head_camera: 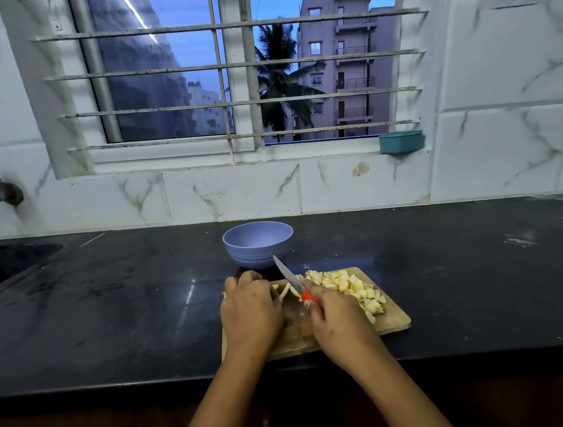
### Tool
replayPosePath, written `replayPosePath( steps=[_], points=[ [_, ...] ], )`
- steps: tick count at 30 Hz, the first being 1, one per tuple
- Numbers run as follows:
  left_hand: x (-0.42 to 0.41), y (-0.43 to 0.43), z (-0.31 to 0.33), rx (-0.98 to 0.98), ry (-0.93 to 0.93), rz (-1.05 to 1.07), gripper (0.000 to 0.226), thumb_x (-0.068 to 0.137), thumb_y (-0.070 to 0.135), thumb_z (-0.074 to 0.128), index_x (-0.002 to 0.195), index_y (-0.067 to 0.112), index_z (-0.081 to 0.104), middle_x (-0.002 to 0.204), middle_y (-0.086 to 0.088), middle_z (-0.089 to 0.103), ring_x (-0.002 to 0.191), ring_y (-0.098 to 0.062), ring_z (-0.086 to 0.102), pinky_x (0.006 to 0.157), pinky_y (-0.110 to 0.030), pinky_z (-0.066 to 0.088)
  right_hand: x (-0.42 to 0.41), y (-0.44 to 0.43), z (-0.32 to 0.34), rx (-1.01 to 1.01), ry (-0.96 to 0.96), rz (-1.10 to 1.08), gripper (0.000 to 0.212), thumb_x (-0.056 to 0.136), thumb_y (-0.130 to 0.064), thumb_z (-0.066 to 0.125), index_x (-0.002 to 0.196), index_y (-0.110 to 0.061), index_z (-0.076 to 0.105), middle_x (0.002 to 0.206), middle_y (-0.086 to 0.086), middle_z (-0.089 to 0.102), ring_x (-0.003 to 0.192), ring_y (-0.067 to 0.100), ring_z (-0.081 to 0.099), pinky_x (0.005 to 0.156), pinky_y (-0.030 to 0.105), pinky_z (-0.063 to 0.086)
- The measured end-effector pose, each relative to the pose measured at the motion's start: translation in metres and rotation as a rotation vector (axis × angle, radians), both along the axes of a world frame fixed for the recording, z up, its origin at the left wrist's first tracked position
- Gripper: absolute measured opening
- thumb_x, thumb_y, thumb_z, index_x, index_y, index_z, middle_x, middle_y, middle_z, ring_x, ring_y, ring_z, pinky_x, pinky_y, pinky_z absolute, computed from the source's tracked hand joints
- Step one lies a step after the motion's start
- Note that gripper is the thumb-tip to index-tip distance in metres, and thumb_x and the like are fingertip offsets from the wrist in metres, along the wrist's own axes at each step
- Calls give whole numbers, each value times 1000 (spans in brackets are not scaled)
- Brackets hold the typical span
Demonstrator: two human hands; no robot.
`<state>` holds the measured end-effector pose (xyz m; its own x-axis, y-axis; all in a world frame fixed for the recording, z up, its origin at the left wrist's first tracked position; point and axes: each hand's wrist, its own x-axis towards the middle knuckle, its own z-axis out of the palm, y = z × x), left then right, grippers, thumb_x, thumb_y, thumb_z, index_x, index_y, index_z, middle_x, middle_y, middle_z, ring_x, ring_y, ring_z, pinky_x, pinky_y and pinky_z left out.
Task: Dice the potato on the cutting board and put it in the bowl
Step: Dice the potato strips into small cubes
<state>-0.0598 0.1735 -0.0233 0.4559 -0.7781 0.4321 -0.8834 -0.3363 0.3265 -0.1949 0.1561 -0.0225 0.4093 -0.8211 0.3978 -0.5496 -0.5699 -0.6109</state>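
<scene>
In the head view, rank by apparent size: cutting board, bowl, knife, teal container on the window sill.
1. cutting board, though partly covered.
2. bowl.
3. knife and teal container: not ranked. The knife looks longer but thin, and the container stands much farther back.

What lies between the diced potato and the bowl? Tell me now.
Only the knife in the right hand: its blade slants across the gap from diced potato to bowl. Nothing else shows there.
</scene>
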Motion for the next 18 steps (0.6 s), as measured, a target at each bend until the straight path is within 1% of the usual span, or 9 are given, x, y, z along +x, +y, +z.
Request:
replayPosePath(
  steps=[1, 3, 5, 7, 10, 11, 13, 14, 18],
  points=[
    [-1, 2, 1, -7, 11, 10, 21, 89, 34, 55, 100, 24, 71, 126, 12, 51, 115, -19, 38, 86, -30, 40, -1, 1, 0, 9, 0, 10, 43, 101, -21, 42, 144, -27, 42, 131, -2, 58, 116, 11, 54, 93, 18, 40],
    [-1, 7, 3, 2, 92, 12, 17, 87, 33, 58, 95, 27, 71, 128, 13, 50, 118, -19, 36, 86, -30, 37, -4, 2, 1, 24, 16, 32, 43, 101, -22, 43, 143, -30, 42, 131, -2, 58, 116, 11, 53, 95, 20, 41],
    [2, 13, 6, 22, 212, -10, 7, 84, 35, 64, 83, 32, 69, 131, 14, 48, 121, -18, 34, 88, -32, 32, -9, 4, 2, 27, 51, 36, 43, 100, -23, 43, 142, -34, 42, 130, -3, 58, 113, 11, 55, 93, 20, 42],
    [4, 19, 8, 59, 280, -41, 8, 81, 35, 67, 74, 37, 64, 134, 14, 46, 125, -18, 32, 92, -34, 30, -16, 6, 3, 16, 84, 29, 43, 100, -24, 43, 141, -35, 44, 130, -4, 59, 110, 9, 56, 90, 17, 42],
    [4, 28, 9, 117, 319, -47, 6, 81, 38, 67, 77, 39, 63, 136, 15, 41, 129, -18, 28, 94, -36, 27, -24, 13, 2, -6, 125, 35, 42, 100, -24, 42, 140, -37, 45, 125, -6, 60, 96, 5, 56, 80, 16, 43],
    [3, 31, 9, 131, 330, -50, 5, 81, 39, 66, 77, 39, 63, 136, 15, 40, 129, -17, 27, 93, -36, 26, -27, 16, 1, -13, 135, 37, 42, 101, -25, 42, 140, -38, 45, 124, -7, 60, 95, 5, 56, 79, 17, 44],
    [0, 35, 9, 139, 329, -63, 7, 81, 41, 66, 75, 40, 62, 136, 16, 39, 128, -16, 26, 94, -37, 25, -31, 22, 0, -28, 146, 34, 42, 101, -27, 41, 140, -40, 44, 124, -9, 61, 102, 7, 58, 83, 23, 49],
    [-2, 36, 8, 132, 325, -62, 8, 80, 41, 66, 75, 40, 61, 136, 16, 38, 128, -16, 25, 94, -37, 24, -32, 25, 0, -36, 159, 24, 42, 101, -27, 41, 140, -41, 43, 121, -9, 62, 102, 8, 59, 83, 25, 50],
    [-5, 36, 7, 97, 312, -48, 8, 80, 45, 66, 77, 41, 61, 137, 15, 37, 129, -15, 23, 95, -38, 22, -38, 35, 0, -68, 211, -13, 44, 102, -28, 37, 143, -43, 37, 109, -8, 64, 93, 9, 58, 75, 25, 49]
  ],
)
